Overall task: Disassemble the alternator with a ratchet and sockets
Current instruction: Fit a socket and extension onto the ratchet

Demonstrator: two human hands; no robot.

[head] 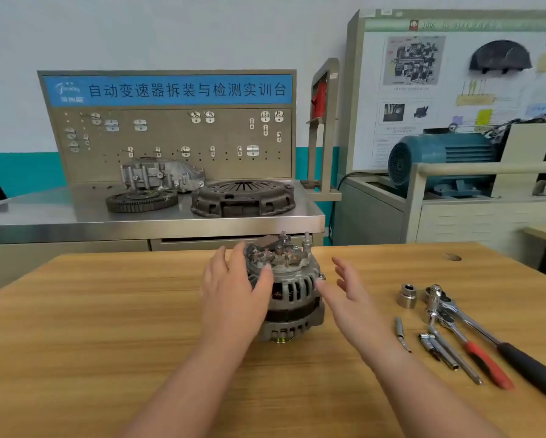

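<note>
A grey alternator [292, 290] stands upright on the wooden table [107, 327], its rear electrical parts facing up. My left hand [233, 289] lies against its left side with the fingers spread and the thumb on the housing. My right hand [349, 292] hovers just right of it, fingers straight, the thumb tip near a housing bolt. To the right lie a black-handled ratchet [486, 335], a red-handled ratchet [467, 343], a large chrome socket [407, 296], extension bars [445, 352] and a small bit [401, 333].
Behind the table stands a steel bench [75, 216] carrying a clutch pressure plate [243, 197], a flywheel ring [142, 200] and a housing casting. A pegboard [170, 137] rises behind them. A blue electric motor [439, 159] sits at the right. There is a hole [452, 257] in the tabletop.
</note>
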